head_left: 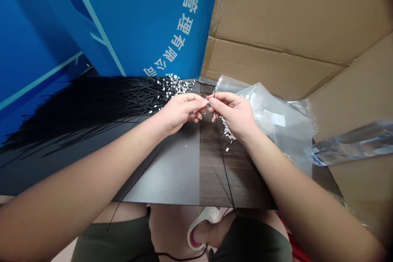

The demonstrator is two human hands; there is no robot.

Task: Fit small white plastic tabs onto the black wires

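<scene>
My left hand (179, 111) and my right hand (233, 114) meet fingertip to fingertip above the dark board (184, 172). Both pinch a small ring-like part (205, 102), too small to name, where a thin black cord (225, 168) ends. The cord runs back toward me over the board's near edge. To the left lies a big bundle of black cords (86, 106) with small white tags (173, 84) at their ends. A few loose white tags (227, 132) lie under my right hand.
A clear plastic bag (276, 127) lies right of my hands, another clear wrapper (353, 143) further right. Brown cardboard (291, 20) stands behind and to the right, a blue printed panel (123, 20) behind left. My knees and a white shoe (204, 221) show below the board.
</scene>
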